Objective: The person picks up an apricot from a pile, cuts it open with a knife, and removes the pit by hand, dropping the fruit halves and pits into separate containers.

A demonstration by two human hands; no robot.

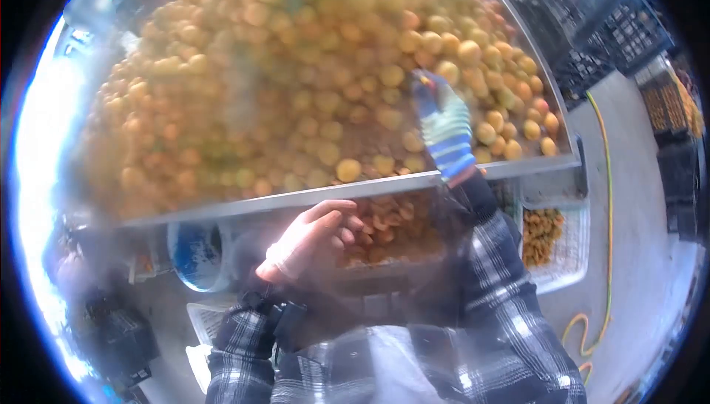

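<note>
Head camera view: a haze blurs the left and middle of the pile of round yellow-orange fruits [325, 93], so single fruits there are hard to separate; those at the right, near the corner of the counter [310, 198], are sharper. The top of the pile is cut off by the upper edge of the frame. The fruits look nearly round, so no pointing direction or long axis can be told for them. The pile itself spreads broadly from left to right, and the counter's metal front edge slopes gently up toward the right of the frame.

The two hands are apart. The right hand [446, 126], in a striped glove, reaches over the front edge among the fruits right of center, its fingers pointing up and slightly left; the fingertips are too blurred to tell whether they grip a fruit. The left hand [314, 237] is below the edge, fingers partly curled and pointing right, beside the lower fruits [396, 223]; whether it holds anything cannot be told. The right sleeve [495, 271] covers part of the area beside those lower fruits.

A white basket [577, 256] with small fruits sits at lower right, near a yellow hose [609, 204]. A blue container [198, 256] is at lower left, partly hidden under the counter. Dark crates [621, 27] fill the upper right.
</note>
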